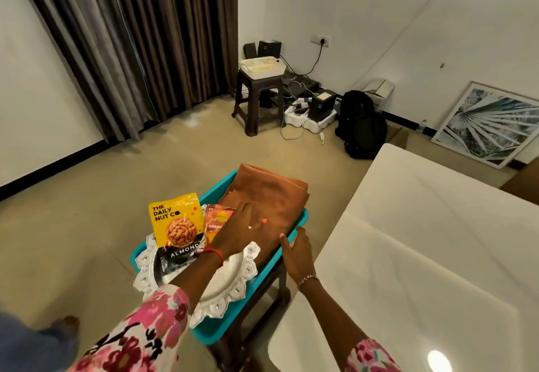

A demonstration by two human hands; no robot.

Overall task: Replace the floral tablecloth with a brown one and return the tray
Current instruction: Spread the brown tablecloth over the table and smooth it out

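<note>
Brown cloth [268,196] in teal bin [208,336], under flat left hand [239,225]; right hand [294,252] loose beside

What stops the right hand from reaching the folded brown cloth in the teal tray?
Probably nothing, so yes. The right hand is open at the teal tray rim, right beside the brown cloth, whose top lies uncovered. The left hand is over only its left part.

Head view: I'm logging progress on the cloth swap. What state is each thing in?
Brown cloth, folded, in the tray.
Tray, loaded, on a dark stool.
Plate, flat in the tray.
Almond packet, resting on the plate.
Table, bare, no cloth on it.
Left hand, open, flat on the cloth.
Right hand, open, at the tray's rim.
</note>
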